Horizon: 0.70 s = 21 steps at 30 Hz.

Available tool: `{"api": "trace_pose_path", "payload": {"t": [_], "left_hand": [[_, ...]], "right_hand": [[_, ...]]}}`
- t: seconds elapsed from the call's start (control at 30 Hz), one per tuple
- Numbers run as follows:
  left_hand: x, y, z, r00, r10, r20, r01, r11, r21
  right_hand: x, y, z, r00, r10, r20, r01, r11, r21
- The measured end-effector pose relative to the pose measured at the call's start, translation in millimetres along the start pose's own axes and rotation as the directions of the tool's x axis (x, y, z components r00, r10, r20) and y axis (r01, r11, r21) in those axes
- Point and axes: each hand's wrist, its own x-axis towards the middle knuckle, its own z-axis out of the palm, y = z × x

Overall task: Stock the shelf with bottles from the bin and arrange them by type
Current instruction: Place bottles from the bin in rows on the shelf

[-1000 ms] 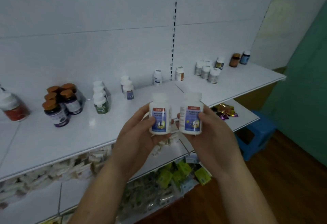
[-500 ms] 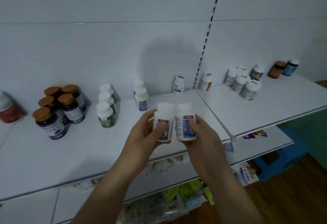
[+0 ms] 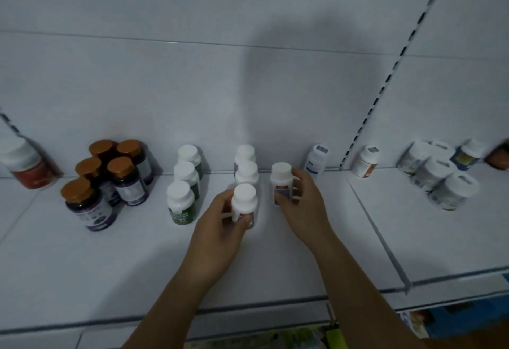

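The left hand (image 3: 217, 230) has its fingers curled round a white plastic bottle with a white cap (image 3: 244, 197), at the front of a row of 2 like bottles (image 3: 247, 172) on the white metal shelf (image 3: 275, 266). The right hand (image 3: 305, 205) grips a second white-capped bottle (image 3: 281, 180) just right of that row. 3 green-labelled white bottles (image 3: 180, 202) stand to the left

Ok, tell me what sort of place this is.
Probably a shop or pharmacy aisle. A white shelf hangs on a back panel with a slotted upright, and pill bottles stand on it grouped by type, such as the brown-capped bottles and the green-label bottles.
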Motion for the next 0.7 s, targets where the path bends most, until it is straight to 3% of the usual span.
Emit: {"api": "trace_pose_path", "payload": {"t": [0.17,0.37,0.7], "left_hand": [[-1,1,10,0.998,0.027,-0.050,-0.027,1.000,0.002],[3,-3,27,0.985,0.068,-0.156,-0.048,0.990,0.129],[4,-4,37,0.977,0.046,-0.208,-0.016,0.990,0.142]], "right_hand": [[39,14,12,0.996,-0.062,0.057,0.064,0.997,-0.036],[64,21,21,0.973,-0.221,0.060,0.226,0.969,-0.101],[74,25,24,0.983,-0.173,0.065,0.176,0.983,-0.042]]}}
